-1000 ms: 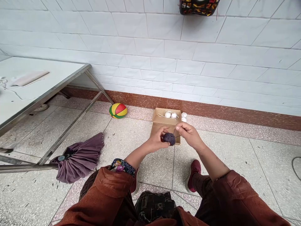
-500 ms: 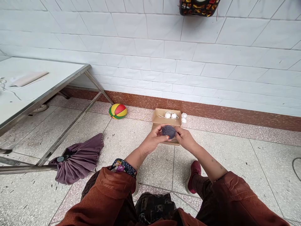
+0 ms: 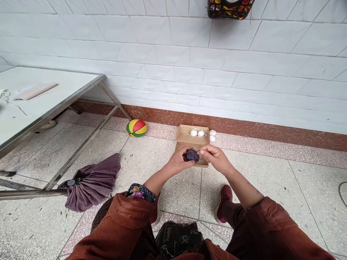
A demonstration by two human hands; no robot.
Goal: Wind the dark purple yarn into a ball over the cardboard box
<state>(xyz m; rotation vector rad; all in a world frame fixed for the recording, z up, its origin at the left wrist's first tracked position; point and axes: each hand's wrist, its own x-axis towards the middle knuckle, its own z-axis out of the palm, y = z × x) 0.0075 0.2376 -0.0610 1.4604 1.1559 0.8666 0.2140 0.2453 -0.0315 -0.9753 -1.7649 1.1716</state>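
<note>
My left hand (image 3: 179, 161) is wrapped round a dark purple-grey ball of yarn (image 3: 192, 156), thumb below and fingers above. Close beside it, my right hand (image 3: 216, 157) pinches a thin strand of that yarn at the ball's right side. Both hands are over an open cardboard box (image 3: 180, 134) on the floor by the wall and hide part of it. Two white balls of yarn (image 3: 194, 133) with loose ends lie at the box's far side. More small white balls (image 3: 213, 135) are just outside its right edge.
A red, yellow and green ball (image 3: 137, 128) rests by the leg of a white-topped table (image 3: 73, 81) at left. Purple pleated cloth (image 3: 94, 182) lies on the floor near the table frame. A patterned black item (image 3: 230, 11) is against the tiled wall.
My right hand has drawn slightly away from the yarn ball to the right, a strand now in its fingertips. My left hand has turned the ball and shifted it a little left and down.
</note>
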